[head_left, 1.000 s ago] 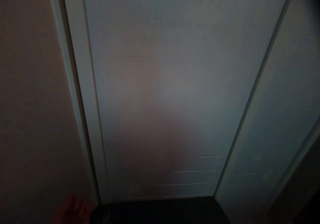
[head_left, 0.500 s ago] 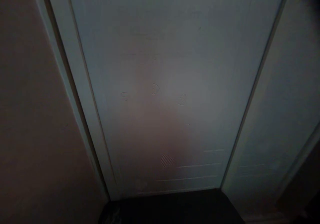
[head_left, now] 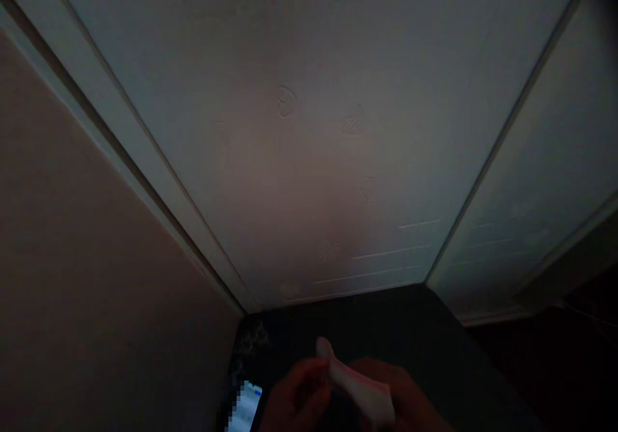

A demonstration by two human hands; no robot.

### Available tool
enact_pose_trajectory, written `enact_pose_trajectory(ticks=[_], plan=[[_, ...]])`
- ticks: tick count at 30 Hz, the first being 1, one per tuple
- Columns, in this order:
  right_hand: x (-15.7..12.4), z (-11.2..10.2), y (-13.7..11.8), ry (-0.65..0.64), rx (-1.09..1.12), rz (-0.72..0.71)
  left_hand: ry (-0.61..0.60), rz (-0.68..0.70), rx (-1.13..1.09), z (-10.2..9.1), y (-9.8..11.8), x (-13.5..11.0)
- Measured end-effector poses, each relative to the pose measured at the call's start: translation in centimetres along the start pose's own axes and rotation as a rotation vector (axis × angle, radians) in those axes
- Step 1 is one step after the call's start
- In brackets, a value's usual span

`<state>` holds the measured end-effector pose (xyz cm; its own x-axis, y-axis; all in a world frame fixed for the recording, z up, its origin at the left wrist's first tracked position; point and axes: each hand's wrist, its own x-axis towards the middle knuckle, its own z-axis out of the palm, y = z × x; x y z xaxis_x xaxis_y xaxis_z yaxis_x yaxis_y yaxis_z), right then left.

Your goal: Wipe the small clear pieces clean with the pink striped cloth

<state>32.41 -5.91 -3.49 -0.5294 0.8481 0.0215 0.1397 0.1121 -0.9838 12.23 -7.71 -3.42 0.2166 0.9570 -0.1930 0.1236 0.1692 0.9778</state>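
Note:
Low in the head view, both of my hands are closed on a pale, pink-edged sock. My left hand pinches it near its narrow end, whose rounded tip sticks up past the fingers. My right hand grips its wider end from the right, with most of its fingers hidden behind the fabric. Dim light blurs the details. Left of my left hand lies a phone with its screen lit, partly pixelated.
Beneath my hands is a dark surface, with a patterned patch at its left corner. A pale panel with embossed hearts and lines stands behind it. A brownish wall closes the left side. Darkness covers the lower right.
The view has tilted down, so the panel sits higher and more of the dark surface shows. Both hands, the sock and the lit phone have come into view.

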Motion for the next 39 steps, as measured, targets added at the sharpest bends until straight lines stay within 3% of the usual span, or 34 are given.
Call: enact_pose_trajectory(ticks=[4, 8, 15, 19, 22, 27, 34, 39], plan=[[0.5, -0.4, -1.5, 0.005, -0.130, -0.014, 0.065, -0.045, 0.024, 0.1, 2.4, -0.5], [0.5, -0.4, -1.2, -0.006, -0.143, 0.014, 0.115, -0.059, 0.070, 0.0, 2.9, -0.9], [0.8, -0.2, -1.0, 0.088, 0.113, 0.175, 0.141, 0.028, 0.092, -0.2, 2.6, -0.9], [1.3, -0.3, -1.0, 0.060, 0.347, 0.213, 0.151, 0.074, 0.087, 0.0, 2.2, -0.5], [1.4, -0.2, -0.6, 0.044, 0.392, 0.242, 0.142, 0.057, 0.116, 0.0, 1.8, -0.3], [1.0, -0.1, -0.5, 0.018, 0.283, 0.224, 0.091, 0.052, 0.116, 0.2, 2.1, 0.1], [1.0, -0.9, -0.9, -0.021, 0.087, -0.024, 0.053, -0.044, 0.095, 0.9, 3.0, 0.6], [0.7, -0.7, -0.8, -0.003, 0.032, 0.044, 0.020, -0.033, -0.005, 1.0, 2.5, 0.2]])
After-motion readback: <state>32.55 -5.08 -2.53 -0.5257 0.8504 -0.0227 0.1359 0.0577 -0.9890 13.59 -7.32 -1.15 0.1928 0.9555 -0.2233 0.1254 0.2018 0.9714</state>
